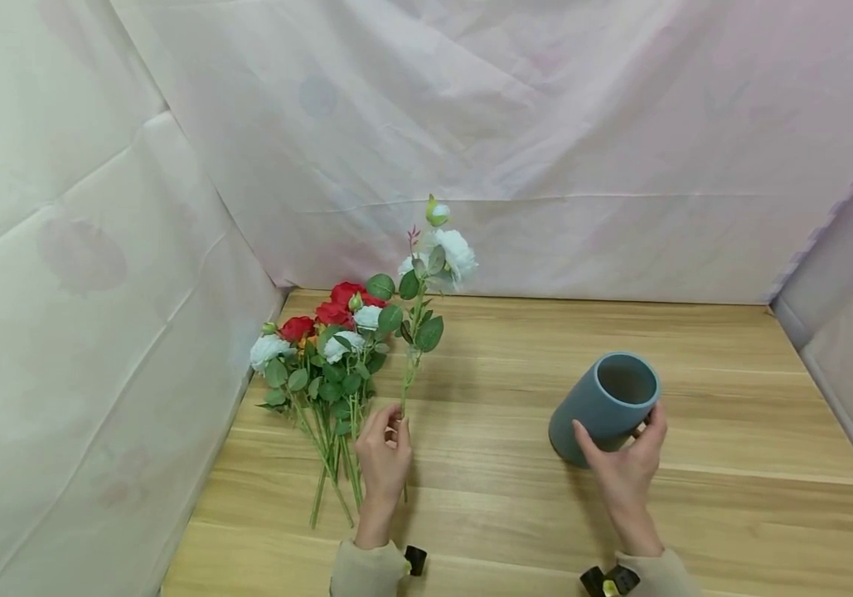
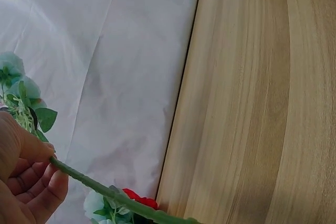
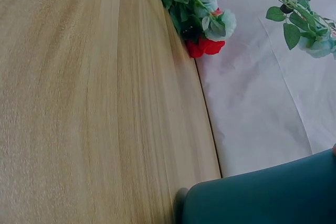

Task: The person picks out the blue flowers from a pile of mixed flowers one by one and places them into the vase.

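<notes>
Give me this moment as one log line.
Left hand: pinches white-flower stem | Right hand: grips blue-grey vase | Other flowers: lying on table

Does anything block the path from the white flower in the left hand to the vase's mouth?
Nothing visible does. Between the white flower and the vase is open space over the table. The right hand leaves the mouth uncovered; the other flowers lie left.

No text, label, brand, number or sign can be read in any of the three views: nothing legible on the blue-grey vase (image 1: 588, 414) at four o'clock in the head view, the pale cloth (image 1: 471, 124) at twelve, or the desk (image 1: 486, 497) at six.
</notes>
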The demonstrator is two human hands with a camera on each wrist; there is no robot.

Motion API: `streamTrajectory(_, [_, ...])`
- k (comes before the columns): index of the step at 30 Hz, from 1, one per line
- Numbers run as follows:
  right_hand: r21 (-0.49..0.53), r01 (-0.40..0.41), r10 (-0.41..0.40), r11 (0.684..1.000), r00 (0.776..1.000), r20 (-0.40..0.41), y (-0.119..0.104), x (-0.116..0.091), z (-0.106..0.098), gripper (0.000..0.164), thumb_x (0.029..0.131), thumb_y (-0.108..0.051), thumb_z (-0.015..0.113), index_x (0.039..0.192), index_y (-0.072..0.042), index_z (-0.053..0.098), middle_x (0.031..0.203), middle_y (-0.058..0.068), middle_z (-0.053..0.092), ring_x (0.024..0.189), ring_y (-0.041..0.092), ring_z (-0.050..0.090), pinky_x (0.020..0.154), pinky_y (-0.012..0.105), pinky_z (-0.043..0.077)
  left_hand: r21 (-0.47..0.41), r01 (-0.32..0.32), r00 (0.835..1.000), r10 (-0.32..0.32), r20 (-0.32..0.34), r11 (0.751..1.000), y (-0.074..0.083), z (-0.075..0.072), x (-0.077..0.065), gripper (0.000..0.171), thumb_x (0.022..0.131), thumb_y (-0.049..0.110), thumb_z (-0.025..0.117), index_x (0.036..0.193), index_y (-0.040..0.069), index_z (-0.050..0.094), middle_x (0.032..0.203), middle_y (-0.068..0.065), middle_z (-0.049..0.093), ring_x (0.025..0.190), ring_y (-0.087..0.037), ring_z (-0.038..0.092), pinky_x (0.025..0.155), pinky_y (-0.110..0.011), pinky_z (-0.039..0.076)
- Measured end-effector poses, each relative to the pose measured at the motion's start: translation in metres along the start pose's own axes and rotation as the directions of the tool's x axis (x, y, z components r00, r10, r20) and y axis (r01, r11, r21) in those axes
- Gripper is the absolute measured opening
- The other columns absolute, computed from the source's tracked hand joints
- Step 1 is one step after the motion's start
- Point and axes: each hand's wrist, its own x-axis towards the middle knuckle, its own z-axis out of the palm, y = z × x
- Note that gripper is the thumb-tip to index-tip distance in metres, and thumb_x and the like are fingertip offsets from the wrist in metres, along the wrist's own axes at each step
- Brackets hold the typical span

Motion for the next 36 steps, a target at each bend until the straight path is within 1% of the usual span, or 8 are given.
streamTrajectory(5, [0.013,0.012,-0.013,1.000,0.999,0.034,0.019,-0.006,0.007,0.106,0.049,0.013,0.082,0.141,0.001,0.031,0.134,0.022,0.041,0.116,0.025,0.040,0.084,0.019,0.032,-0.026,0.001,1.000,-0.001,-0.009,1.000,0.002,0.001,0.002,0.022,0.071,-0.019,0.067,0.091,-0.008,0.066,0.074,-0.013,0.060,0.060,-0.022,0.058,0.047,-0.019,0.049])
streamTrajectory(10, [0.034,0.041,-0.044,0.999,0.996,0.075,0.020,-0.011,0.017,0.105,0.051,0.010,0.084,0.141,-0.001,0.031,0.134,0.020,0.041,0.116,0.029,0.041,0.085,0.020,0.033,-0.036,-0.013,1.000,0.012,-0.021,0.999,0.002,0.003,0.002,0.021,0.071,-0.018,0.066,0.089,-0.007,0.066,0.073,-0.012,0.059,0.058,-0.021,0.058,0.046,-0.020,0.049])
streamTrajectory(15, [0.062,0.052,-0.059,0.997,0.990,0.126,0.014,-0.014,0.029,0.106,0.051,0.010,0.085,0.141,0.000,0.030,0.134,0.021,0.041,0.116,0.028,0.041,0.084,0.020,0.033,-0.046,-0.014,0.999,0.012,-0.031,0.999,0.001,0.004,0.002,0.021,0.072,-0.019,0.066,0.090,-0.008,0.066,0.073,-0.013,0.060,0.058,-0.022,0.058,0.046,-0.021,0.049])
streamTrajectory(20, [0.085,0.066,-0.079,0.994,0.984,0.159,-0.004,-0.014,0.037,0.101,0.050,0.014,0.084,0.136,0.010,0.031,0.129,0.029,0.040,0.112,0.039,0.040,0.084,0.021,0.032,-0.054,-0.013,0.999,0.011,-0.036,0.998,0.002,0.003,0.002,0.021,0.073,-0.018,0.066,0.091,-0.008,0.065,0.075,-0.013,0.060,0.061,-0.022,0.058,0.047,-0.021,0.050])
streamTrajectory(22, [0.090,0.077,-0.091,0.993,0.983,0.162,-0.016,-0.012,0.039,0.098,0.050,0.016,0.083,0.133,0.014,0.031,0.127,0.033,0.040,0.110,0.043,0.040,0.086,0.020,0.032,-0.056,-0.012,0.999,0.010,-0.038,0.998,0.003,0.003,0.002,0.021,0.073,-0.018,0.066,0.091,-0.007,0.065,0.075,-0.013,0.060,0.062,-0.023,0.058,0.047,-0.021,0.050])
streamTrajectory(28, [0.102,0.102,-0.119,0.990,0.977,0.175,-0.031,-0.010,0.045,0.095,0.052,0.017,0.082,0.131,0.017,0.031,0.124,0.035,0.041,0.110,0.043,0.041,0.088,0.017,0.032,-0.062,-0.021,0.998,0.017,-0.055,0.998,0.004,0.005,0.004,0.022,0.071,-0.020,0.067,0.089,-0.008,0.065,0.074,-0.013,0.060,0.062,-0.023,0.058,0.048,-0.021,0.050])
streamTrajectory(32, [0.106,0.093,-0.113,0.990,0.973,0.202,-0.033,-0.009,0.049,0.094,0.053,0.016,0.082,0.132,0.017,0.030,0.126,0.034,0.041,0.111,0.042,0.042,0.088,0.020,0.034,-0.068,-0.027,0.998,0.023,-0.061,0.997,0.006,0.007,0.006,0.023,0.070,-0.019,0.068,0.089,-0.006,0.066,0.074,-0.013,0.061,0.062,-0.023,0.059,0.048,-0.020,0.051])
streamTrajectory(36, [0.098,0.080,-0.101,0.992,0.967,0.236,-0.035,-0.009,0.052,0.094,0.055,0.014,0.083,0.132,0.016,0.030,0.127,0.032,0.041,0.112,0.042,0.042,0.087,0.027,0.037,-0.107,-0.025,0.998,0.019,-0.058,0.994,0.008,0.009,0.008,0.023,0.071,-0.018,0.068,0.090,-0.006,0.066,0.074,-0.013,0.061,0.063,-0.024,0.059,0.048,-0.021,0.052])
